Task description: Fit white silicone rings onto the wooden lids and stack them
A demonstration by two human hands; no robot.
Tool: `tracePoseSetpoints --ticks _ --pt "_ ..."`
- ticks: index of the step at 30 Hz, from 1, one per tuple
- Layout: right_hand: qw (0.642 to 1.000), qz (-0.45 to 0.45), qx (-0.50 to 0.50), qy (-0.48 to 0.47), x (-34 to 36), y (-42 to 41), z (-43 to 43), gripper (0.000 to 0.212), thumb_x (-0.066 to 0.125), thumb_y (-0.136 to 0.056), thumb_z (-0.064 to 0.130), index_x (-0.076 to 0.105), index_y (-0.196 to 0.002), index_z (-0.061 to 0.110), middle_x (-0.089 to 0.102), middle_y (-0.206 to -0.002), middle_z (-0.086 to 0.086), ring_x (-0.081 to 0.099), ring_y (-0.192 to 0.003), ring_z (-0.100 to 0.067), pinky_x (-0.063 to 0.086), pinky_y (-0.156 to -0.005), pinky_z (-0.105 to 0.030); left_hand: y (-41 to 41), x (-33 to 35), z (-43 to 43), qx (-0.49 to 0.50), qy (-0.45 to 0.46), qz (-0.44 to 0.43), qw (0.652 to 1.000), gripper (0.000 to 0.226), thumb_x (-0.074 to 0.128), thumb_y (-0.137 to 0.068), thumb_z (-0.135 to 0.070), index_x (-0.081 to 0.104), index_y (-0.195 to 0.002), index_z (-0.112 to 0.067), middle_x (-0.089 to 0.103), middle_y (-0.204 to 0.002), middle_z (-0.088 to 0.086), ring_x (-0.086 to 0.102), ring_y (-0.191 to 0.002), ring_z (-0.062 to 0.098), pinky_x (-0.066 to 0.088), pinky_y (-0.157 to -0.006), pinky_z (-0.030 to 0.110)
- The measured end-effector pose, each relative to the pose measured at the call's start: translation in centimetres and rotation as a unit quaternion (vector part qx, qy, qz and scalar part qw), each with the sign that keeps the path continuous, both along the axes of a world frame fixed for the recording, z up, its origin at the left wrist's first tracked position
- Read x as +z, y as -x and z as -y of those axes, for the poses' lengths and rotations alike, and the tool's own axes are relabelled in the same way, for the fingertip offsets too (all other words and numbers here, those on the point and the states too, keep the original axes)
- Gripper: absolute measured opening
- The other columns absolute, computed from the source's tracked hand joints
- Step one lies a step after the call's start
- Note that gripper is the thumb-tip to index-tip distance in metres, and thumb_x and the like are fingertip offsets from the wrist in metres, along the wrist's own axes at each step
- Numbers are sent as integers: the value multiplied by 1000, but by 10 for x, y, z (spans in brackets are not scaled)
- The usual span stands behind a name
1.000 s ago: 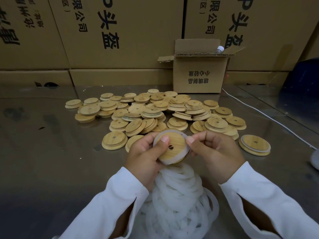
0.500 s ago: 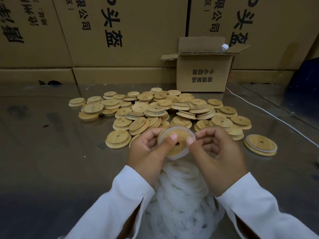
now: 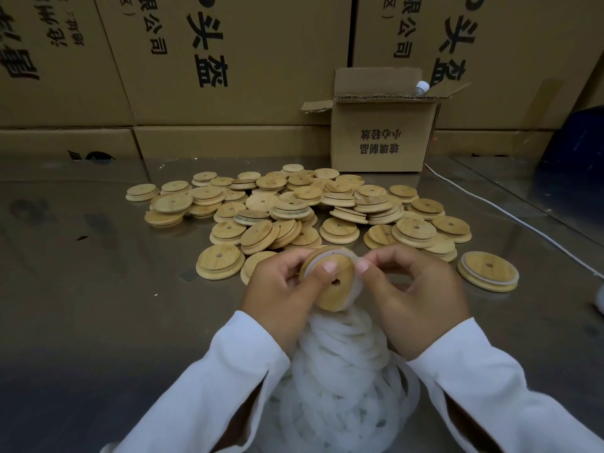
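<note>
The scattered lids are pale honey-tan with fine straight grain, each with a dark centre hole; the wooden lid held up is a warmer golden tan; the silicone ring at its rim is milky white, like the translucent heap of rings; the sleeves are white; the table is dull grey steel with dark smudgy reflections; the cartons are brown with black printed characters; the cable is white.

2 long white sleeves, slit cuffs.

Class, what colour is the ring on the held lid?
White: the ring around the lid, head view.
</note>
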State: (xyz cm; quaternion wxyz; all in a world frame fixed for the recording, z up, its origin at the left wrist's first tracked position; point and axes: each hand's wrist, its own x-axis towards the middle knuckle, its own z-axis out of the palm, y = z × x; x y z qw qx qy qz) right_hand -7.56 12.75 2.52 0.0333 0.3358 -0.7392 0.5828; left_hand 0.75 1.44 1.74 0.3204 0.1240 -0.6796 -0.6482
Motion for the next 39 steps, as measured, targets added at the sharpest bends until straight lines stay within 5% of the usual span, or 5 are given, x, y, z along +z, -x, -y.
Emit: tracePoseSetpoints --ticks 7,17,22,34,39 --pt "999 21 28 -15 7 5 -3 16 62 -81 18 64 -67 25 64 -66 12 56 -69 6 39 -61 -2 -1 4 5 -29 -54 10 998 36 62 -63 -29 69 -91 -8 71 -91 15 66 -89 30 52 -85 44" --pt "994 -106 -12 15 11 -5 -5 10 67 -77 18 65 -70 26 63 -68 18 58 -76 5 36 -67 1 -3 5 8 -44 -128 -9 991 31 63 -64 -27 69 -89 -8 73 -81 6 69 -76 17 57 -60 30" --pt "995 -94 -20 25 2 -8 -2 4 67 -74 27 63 -74 27 63 -67 16 59 -74 1 43 -65 -8 -2 2 6 5 -106 -3 994 27 79 -66 -24 70 -86 -8 72 -84 12 66 -81 27 52 -78 46" --pt "985 -163 -44 -44 -3 -1 -2 12 56 -80 33 60 -72 24 61 -66 15 56 -70 -6 44 -61 -19 1 -2 0 13 -64 10 998 45 66 -61 -33 69 -94 -3 72 -89 15 68 -88 27 54 -82 39" --pt "996 -77 5 -44 3 5 -4 15 59 -78 26 56 -65 31 60 -64 15 55 -74 2 39 -58 -5 0 3 2 18 -32 20 999 28 64 -65 -31 71 -84 -11 72 -87 14 66 -89 29 50 -89 46"
